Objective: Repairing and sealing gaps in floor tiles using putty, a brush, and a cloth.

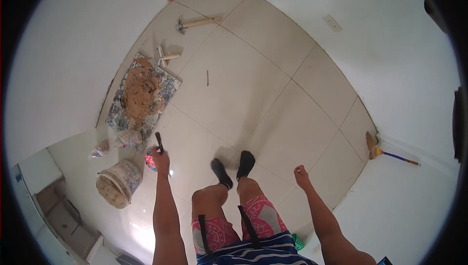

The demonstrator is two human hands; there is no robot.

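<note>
My left hand (pixel 161 160) is closed around a slim black tool (pixel 159 141) that looks like a brush; its exact kind is hard to make out. Right beside that hand shows a bright red and blue bundle (pixel 150 160), partly covered by the fingers; I cannot tell if it is held or lies on the floor. Out to the right, my right hand (pixel 302 176) hangs over the tiles with its fingers curled in, and nothing shows in it. A dirty white bucket (pixel 127 179) stands left of my left hand, near a stained board (pixel 168 88) heaped with brown mortar-like rubble (pixel 140 94).
A claw hammer (pixel 197 22) lies on the far tiles, with light wooden-looking pieces (pixel 167 57) nearer the board. Plastic bags (pixel 127 139) rest at the board's near end. By the right wall is a broom (pixel 374 150). A thin stick (pixel 207 78) lies mid-floor.
</note>
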